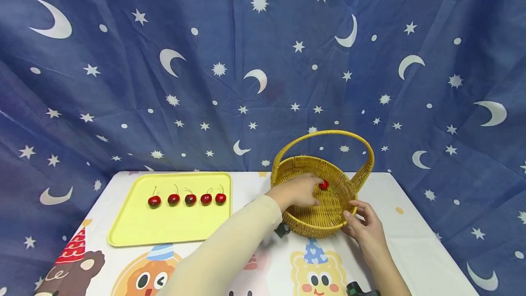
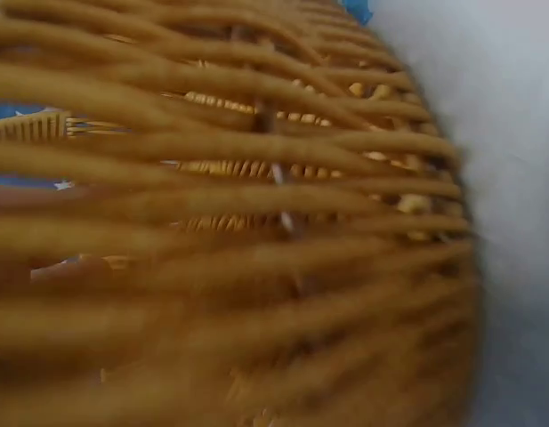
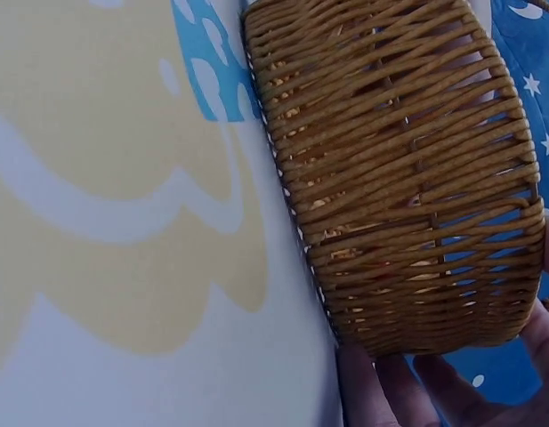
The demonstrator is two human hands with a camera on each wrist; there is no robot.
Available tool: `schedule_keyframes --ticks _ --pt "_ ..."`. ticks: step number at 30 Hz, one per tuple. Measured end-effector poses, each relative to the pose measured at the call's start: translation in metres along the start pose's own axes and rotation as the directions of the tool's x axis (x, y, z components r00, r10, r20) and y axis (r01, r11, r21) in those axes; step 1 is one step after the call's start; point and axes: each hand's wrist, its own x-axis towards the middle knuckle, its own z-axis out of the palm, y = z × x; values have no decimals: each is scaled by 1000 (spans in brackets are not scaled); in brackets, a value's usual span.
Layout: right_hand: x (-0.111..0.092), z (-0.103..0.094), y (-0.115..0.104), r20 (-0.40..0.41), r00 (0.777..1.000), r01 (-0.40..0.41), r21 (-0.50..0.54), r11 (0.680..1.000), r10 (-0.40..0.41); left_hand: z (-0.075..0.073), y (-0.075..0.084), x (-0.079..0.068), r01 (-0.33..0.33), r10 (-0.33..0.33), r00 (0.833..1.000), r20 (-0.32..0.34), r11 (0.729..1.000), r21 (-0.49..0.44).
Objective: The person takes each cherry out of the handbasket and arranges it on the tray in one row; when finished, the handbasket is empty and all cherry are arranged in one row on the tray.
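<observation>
In the head view my left hand (image 1: pixel 303 191) reaches over the rim into a round wicker basket (image 1: pixel 306 229) with a tall arched handle. Its fingertips are at a red cherry (image 1: pixel 323 185) inside, with thumb and fingers spread apart. My right hand (image 1: pixel 367 229) grips the basket's right side, thumb at the rim and other fingers against the outer wall. The right wrist view shows those fingers (image 3: pixel 448 387) around the woven wall. Blurred wicker (image 2: pixel 221 213) fills most of the left wrist view, hiding the left fingers' detail.
On the left lies a yellow tray (image 1: pixel 164 232) bearing a row of several stemmed cherries (image 1: pixel 190 199). The white tablecloth (image 1: pixel 415 250) has cartoon prints. A blue curtain (image 1: pixel 263 118) with moons and stars hangs behind the table.
</observation>
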Motion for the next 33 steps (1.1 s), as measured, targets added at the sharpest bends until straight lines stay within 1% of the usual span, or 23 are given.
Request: schedule_keyframes --ticks 3,5,8,10,12,14,15,17,20,22,24,27,28,30,33 --pt "0 2 0 2 999 34 -18 999 -34 5 3 7 1 0 1000 19 1000 -17" --pt "0 3 0 1 999 40 -23 999 -40 8 5 10 6 -6 999 32 1000 -25" --pt "0 5 -1 1 1000 31 -9 999 -31 15 5 13 19 -20 999 38 1000 7" --pt "1 6 -1 9 1000 24 -7 1000 -24 19 3 15 19 -21 999 26 998 62" --pt "1 6 0 13 1000 13 -10 1000 -13 21 3 15 2 -3 1000 9 991 136" --pt "1 6 1 10 1000 6 -18 1000 -6 22 4 16 -27 29 1000 -8 984 178" --pt "2 5 1 5 1000 6 -20 1000 -6 22 4 16 -51 56 998 -16 980 191" --pt "2 5 0 -1 1000 9 -20 1000 -9 22 3 15 -83 88 996 -19 978 193" --pt "1 4 1 1 1000 14 1 1000 -14 20 3 9 -107 113 993 -32 983 151" --pt "0 5 1 3 1000 8 13 1000 -9 16 3 0 -114 121 991 -52 986 121" --pt "0 5 2 4 1000 2 20 1000 -2 12 2 -10 -126 135 987 -88 987 97" --pt "-1 5 1 6 1000 -12 33 999 12 1 0 -34 -138 143 975 -170 990 41" --pt "-1 5 1 8 1000 -16 38 999 16 -3 -3 -44 -139 140 968 -210 990 21" --pt "0 5 0 14 1000 -19 43 999 19 -10 -9 -64 -146 128 947 -296 989 -38" --pt "0 3 -1 13 1000 -21 47 999 21 -21 -21 -97 -160 78 913 -401 971 -175"
